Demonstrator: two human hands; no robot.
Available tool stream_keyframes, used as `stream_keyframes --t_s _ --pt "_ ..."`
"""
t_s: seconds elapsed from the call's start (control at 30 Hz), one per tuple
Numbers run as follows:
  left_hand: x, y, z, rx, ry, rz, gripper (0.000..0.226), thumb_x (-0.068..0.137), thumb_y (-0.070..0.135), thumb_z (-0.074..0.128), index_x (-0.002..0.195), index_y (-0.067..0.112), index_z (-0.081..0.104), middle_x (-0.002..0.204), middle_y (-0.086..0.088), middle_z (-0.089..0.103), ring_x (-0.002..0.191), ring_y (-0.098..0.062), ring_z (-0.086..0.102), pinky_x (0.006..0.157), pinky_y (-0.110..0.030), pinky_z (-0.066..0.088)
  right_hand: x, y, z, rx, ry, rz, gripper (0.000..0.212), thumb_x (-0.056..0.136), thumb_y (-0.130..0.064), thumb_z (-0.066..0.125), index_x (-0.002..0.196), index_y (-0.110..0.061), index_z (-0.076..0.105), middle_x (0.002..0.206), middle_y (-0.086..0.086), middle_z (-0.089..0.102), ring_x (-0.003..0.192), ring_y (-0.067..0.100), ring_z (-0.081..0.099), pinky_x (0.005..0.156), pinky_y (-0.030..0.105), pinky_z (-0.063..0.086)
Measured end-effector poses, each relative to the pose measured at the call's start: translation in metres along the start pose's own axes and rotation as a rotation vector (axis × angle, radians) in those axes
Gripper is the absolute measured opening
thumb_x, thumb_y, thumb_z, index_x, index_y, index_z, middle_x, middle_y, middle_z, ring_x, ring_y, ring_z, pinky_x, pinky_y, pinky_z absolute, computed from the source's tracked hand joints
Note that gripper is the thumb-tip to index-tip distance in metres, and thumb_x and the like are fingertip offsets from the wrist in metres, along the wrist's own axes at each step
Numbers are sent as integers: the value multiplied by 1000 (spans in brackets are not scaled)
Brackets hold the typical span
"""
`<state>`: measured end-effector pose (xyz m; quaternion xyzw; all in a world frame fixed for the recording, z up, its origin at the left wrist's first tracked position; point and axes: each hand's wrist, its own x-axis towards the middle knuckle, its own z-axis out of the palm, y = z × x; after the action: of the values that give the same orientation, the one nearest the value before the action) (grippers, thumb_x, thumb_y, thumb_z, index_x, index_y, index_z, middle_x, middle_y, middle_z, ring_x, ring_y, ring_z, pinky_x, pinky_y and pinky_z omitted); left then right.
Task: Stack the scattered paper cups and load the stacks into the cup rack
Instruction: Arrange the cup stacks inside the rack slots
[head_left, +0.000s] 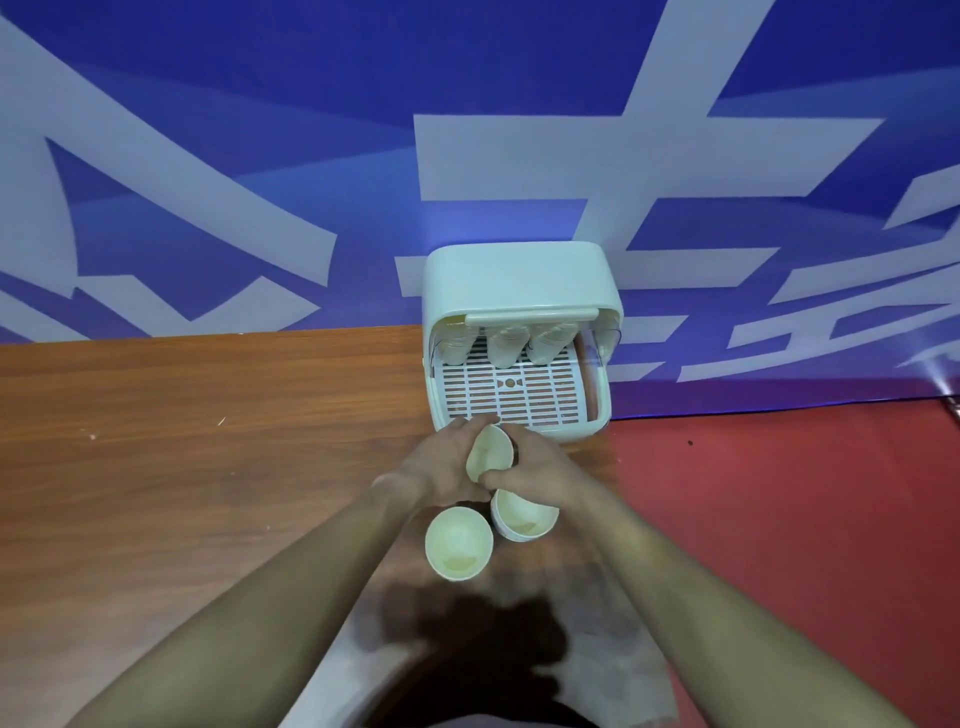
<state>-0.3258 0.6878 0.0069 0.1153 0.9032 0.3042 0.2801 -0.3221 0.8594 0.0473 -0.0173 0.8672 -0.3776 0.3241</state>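
Note:
A cream paper cup (488, 451) is held between my left hand (441, 462) and my right hand (535, 467), just in front of the white cup rack (519, 280). The rack stands open at the table's far edge, with three cup stacks (506, 343) hanging mouth-down under its lid above a slotted tray (519, 395). Two more cups stand upright near me: one (458, 543) below my left wrist, and another (522, 514), which looks like a short stack, under my right wrist.
The wooden table (208, 467) stretches to the left and ends at its right edge near the rack. Beyond that edge lies red floor (779, 519). A blue and white banner wall (467, 130) rises behind the rack.

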Motion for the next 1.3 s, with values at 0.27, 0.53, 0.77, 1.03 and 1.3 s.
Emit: stream_keyframes --t_s 0.27,0.53,0.77,1.03,1.3 --pt "-9 -20 11 -448 57 -45 134 47 55 90 158 27 20 139 9 57 129 -11 53 113 -36 42 11 15 -10 267 -78 146 61 62 -69 68 111 -34 72 108 -15 74 101 9 69 99 42 52" --pt "-14 -23 23 -426 214 -22 81 54 33 87 131 30 60 129 9 59 120 -13 60 102 -43 52 16 14 1 297 -128 185 21 87 -44 71 105 -39 61 115 -8 67 102 11 62 95 35 49" --pt "-20 -18 18 -492 267 9 73 64 25 95 130 27 61 116 15 72 107 -3 68 95 -39 58 21 8 -8 231 -122 186 35 86 -52 66 115 -32 65 115 -6 69 101 14 65 98 39 52" --pt "-16 16 -49 -444 281 72 72 63 30 95 128 28 64 103 11 76 94 -9 72 88 -39 59 19 -42 -58 200 -97 243 44 93 -51 58 115 -13 59 111 9 70 83 28 76 86 37 56" --pt "-2 37 -89 -325 406 103 71 64 25 94 129 24 64 101 8 73 91 -14 69 83 -35 59 24 -71 -85 282 31 88 40 95 -38 57 112 -3 64 87 19 76 77 29 76 88 44 59"
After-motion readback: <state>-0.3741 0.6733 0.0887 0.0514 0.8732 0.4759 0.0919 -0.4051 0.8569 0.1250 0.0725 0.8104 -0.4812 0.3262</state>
